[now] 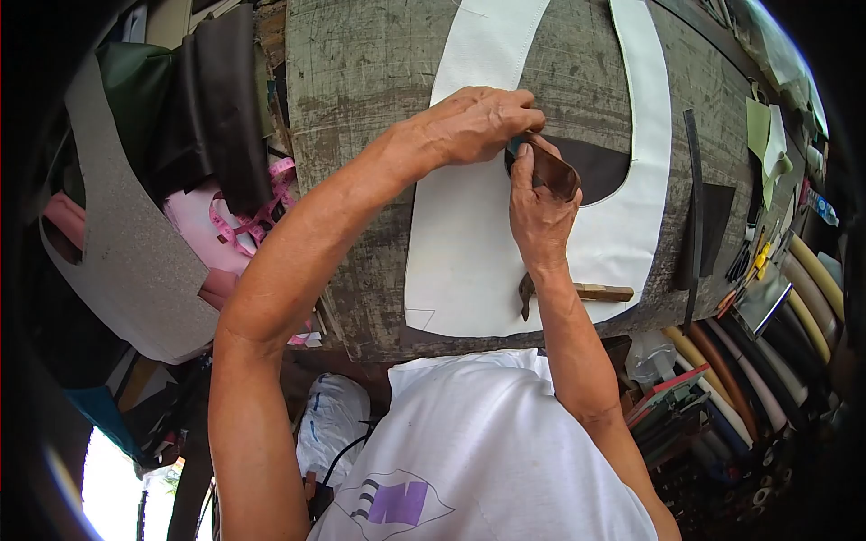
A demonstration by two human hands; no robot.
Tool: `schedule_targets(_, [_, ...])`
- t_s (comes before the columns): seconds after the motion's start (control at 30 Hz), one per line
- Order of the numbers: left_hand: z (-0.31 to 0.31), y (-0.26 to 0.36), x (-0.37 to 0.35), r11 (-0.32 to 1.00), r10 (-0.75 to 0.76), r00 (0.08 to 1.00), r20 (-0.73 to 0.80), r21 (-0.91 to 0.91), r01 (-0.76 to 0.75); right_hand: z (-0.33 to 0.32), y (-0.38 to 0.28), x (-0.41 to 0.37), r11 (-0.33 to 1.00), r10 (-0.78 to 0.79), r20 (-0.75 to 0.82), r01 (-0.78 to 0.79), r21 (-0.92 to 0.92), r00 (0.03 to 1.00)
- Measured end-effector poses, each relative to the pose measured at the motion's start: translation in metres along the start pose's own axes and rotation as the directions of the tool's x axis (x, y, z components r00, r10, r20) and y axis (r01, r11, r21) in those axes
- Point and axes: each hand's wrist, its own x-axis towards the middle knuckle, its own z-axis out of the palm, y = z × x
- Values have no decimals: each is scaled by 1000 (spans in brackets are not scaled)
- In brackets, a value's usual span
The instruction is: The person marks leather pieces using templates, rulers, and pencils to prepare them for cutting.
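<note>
My right hand is closed around a curved, glossy brown leather-like piece, its thumb pointing up along one side. Just above it, my left hand has its fingers bent and pressed together at the brown piece's upper end; what they pinch is hidden. A small bluish bit shows between the hands. Beneath both lies a large white panel with a U-shaped opening, and a dark sheet shows through that opening. Under my right forearm a hammer with a wooden handle rests on the panel.
The worn wooden table bears a dark strip and a dark square piece at right. Yellow-handled scissors lie near its right edge, by material rolls. At left are dark folded sheets and a pink tape measure.
</note>
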Motion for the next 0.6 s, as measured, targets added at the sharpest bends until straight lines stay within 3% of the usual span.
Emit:
schedule_targets(0.13, [-9,-4,12,997,44,990,134,-66,-35,2,-1,1,997,-36,-55,32,-73,998])
schedule_targets(0.23, [-11,-7,24,991,1,973,230,-128,30,-1,-6,3,995,-11,-25,8,-95,1000])
schedule_targets(0.37, [-2,-14,30,992,16,975,222,-125,12,-1,-8,4,995,10,-4,-10,-94,1000])
schedule_targets(0.47, [-4,-16,30,991,47,979,197,-131,-21,2,-4,4,992,-88,-26,85,-95,996])
schedule_targets(0.6, [-11,-7,31,998,9,972,233,-70,7,-3,-10,4,996,19,30,-16,-87,999])
